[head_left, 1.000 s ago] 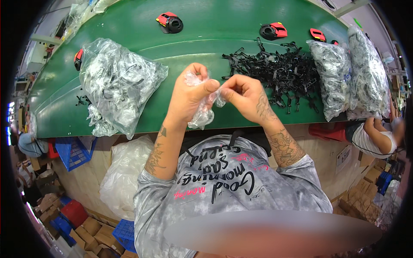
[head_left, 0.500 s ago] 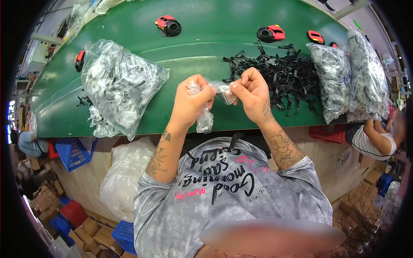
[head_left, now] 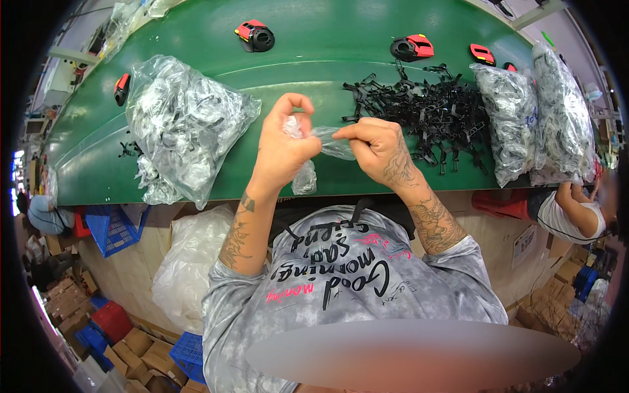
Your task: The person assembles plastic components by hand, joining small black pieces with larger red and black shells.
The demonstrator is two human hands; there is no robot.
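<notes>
Head camera: a person's two bare hands worked just above the near side of a green table (head_left: 327, 33), with clear plastic (head_left: 304, 179) between them. The left hand (head_left: 278, 147) rose from an upraised forearm, its index finger arched high and apart from the thumb. That thumb pointed right and clamped the crumpled plastic against the hand, while a loose end hung below the palm. The right hand (head_left: 380, 147) came in at about the same height, knuckles uppermost, its index finger straight and pointing left, the tip at the stretched plastic. Its other fingers were curled under; from where I stood, I could not tell whether they gripped the plastic that spread out beside them.

Half a second earlier, the left index finger had been folded down near the thumb, and the right hand had been turned more upright, plainly pinching the plastic between thumb and fingers. By this moment the stretch between the hands had changed from a bunched lump to a flatter, fanned-out sheet. The black parts (head_left: 426, 111) heaped to the right and the big clear bag (head_left: 190, 124) to the left lay where they had been.
</notes>
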